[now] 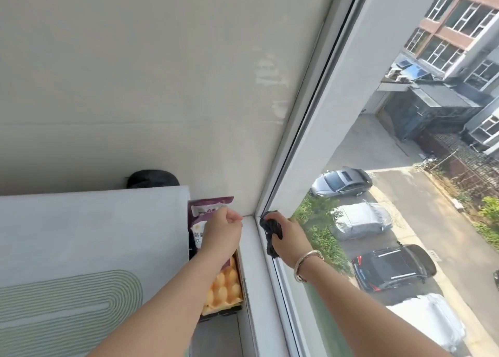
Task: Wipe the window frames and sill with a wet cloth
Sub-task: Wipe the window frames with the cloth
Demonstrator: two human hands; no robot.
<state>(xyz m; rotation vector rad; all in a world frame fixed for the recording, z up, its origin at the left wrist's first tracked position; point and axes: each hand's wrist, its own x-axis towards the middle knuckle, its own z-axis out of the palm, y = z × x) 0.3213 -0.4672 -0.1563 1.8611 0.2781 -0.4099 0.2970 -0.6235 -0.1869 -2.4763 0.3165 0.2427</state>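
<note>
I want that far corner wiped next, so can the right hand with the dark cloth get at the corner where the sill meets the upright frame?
Probably yes. The right hand already presses the dark cloth against the frame beside that corner, and nothing lies between them. The left hand hovers over the sill, off to the side.

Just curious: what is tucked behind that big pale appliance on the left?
Behind the appliance, a dark rounded object peeks over its top edge against the wall. Only its upper part shows; the rest is covered, so I cannot identify it.
</note>
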